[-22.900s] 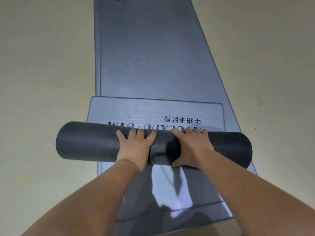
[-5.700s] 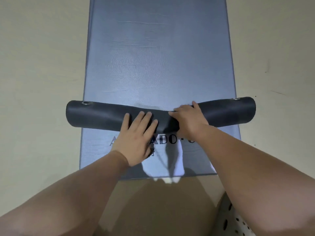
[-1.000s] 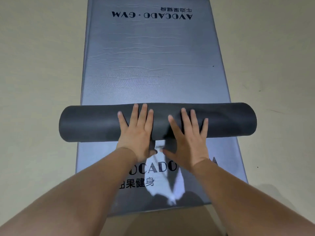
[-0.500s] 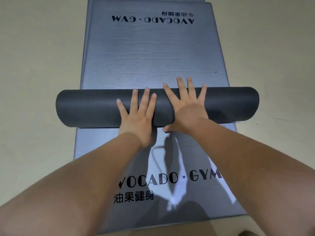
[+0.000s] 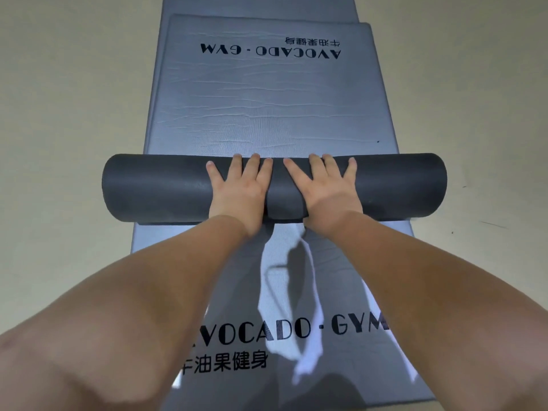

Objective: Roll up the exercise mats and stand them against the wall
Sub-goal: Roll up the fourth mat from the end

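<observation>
The rolling step is in hand. The left hand (image 5: pixel 237 191) and right hand (image 5: pixel 326 188) are pressing flat, fingers straight, side by side on the roll (image 5: pixel 154 188), which is lying across a lower mat (image 5: pixel 341 277) on the floor (image 5: pixel 59 114). The unrolled mat (image 5: pixel 267 99) is waiting ahead, so I think the next move is calling for an even forward push.

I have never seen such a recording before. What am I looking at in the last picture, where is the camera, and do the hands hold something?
There is no machine here: these are a person's two bare arms. The camera sits on the person's head and looks forward and down. The left hand and the right hand lie flat, fingers straight, on a dark roll, which is the rolled-up part of a grey mat. They press on it; nothing is gripped. This mat lies on a second grey mat. Both are printed AVOCADO GYM and lie on a beige floor.
</observation>
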Demonstrator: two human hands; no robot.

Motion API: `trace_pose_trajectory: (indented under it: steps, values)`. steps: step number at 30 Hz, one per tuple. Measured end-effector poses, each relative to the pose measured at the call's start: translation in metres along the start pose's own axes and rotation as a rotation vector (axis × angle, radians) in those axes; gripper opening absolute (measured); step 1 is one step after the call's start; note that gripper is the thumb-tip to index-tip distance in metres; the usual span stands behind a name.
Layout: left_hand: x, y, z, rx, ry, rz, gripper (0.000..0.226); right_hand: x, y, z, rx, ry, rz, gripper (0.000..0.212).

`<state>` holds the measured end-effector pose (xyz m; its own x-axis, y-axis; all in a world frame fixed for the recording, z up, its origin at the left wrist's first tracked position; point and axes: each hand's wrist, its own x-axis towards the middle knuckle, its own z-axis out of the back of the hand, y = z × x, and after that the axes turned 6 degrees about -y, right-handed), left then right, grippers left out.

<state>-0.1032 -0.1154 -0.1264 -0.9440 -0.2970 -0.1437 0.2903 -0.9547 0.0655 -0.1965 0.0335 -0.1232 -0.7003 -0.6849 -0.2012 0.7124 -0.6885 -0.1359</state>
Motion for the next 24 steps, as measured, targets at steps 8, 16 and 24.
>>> trace_pose_trajectory:
  steps: [8,16,24]
  values:
    - [-0.056,0.002,0.004,-0.079,0.107,-0.016,0.098,-0.060,0.024,0.003,0.096,0.099,0.023,0.119]
    - [-0.120,-0.014,0.023,-0.054,0.412,-0.087,0.079,-0.125,0.037,0.007,0.209,0.272,0.085,0.112]
    - [-0.088,0.002,0.036,-0.187,0.587,-0.078,0.115,-0.192,0.052,-0.022,0.245,0.016,-0.050,0.131]
